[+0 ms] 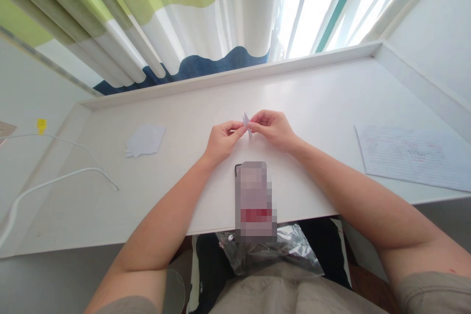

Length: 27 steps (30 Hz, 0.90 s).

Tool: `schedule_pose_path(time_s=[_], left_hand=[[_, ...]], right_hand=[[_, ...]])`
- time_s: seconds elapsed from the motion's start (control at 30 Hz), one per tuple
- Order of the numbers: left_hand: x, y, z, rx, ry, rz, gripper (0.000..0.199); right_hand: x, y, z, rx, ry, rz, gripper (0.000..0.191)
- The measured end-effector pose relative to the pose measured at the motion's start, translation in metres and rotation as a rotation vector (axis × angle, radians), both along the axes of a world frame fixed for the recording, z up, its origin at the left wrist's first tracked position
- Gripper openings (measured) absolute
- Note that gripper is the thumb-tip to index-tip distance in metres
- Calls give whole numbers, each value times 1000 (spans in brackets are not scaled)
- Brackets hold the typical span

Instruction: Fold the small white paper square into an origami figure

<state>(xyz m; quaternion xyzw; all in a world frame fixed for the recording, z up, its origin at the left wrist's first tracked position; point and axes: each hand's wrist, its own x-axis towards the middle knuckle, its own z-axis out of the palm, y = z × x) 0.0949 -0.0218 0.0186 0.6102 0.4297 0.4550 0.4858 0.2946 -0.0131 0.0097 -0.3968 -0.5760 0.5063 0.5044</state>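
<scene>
A small folded piece of white paper [247, 120] stands upright between my two hands, above the middle of the white desk [305, 93]. My left hand [225, 140] pinches its lower left side between thumb and fingers. From the other side, my right hand [272, 127] grips it with thumb and forefinger, the other fingers curled. How the paper is folded is too small to make out. Nearer to me, a phone [253, 196] lies below the hands, its screen blurred out.
Loose white paper pieces [145, 141] lie to the left, near a white cable [84, 170] with a yellow tag [41, 126]. A stack of lined, written paper [415, 157] rests at the right. A raised rim [235, 74] borders the desk's back; clear plastic [272, 255] covers my lap.
</scene>
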Motion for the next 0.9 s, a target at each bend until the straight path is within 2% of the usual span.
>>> schedule_pose_path(time_s=[0.17, 0.43, 0.9], left_hand=[[0, 2, -3, -8, 17, 31, 38], [1, 2, -1, -22, -123, 110, 33], [6, 3, -3, 0, -139, 110, 33]], right_hand=[[0, 0, 1, 12, -19, -5, 58], [1, 1, 1, 19, -29, -14, 59], [-1, -1, 5, 6, 1, 19, 57]])
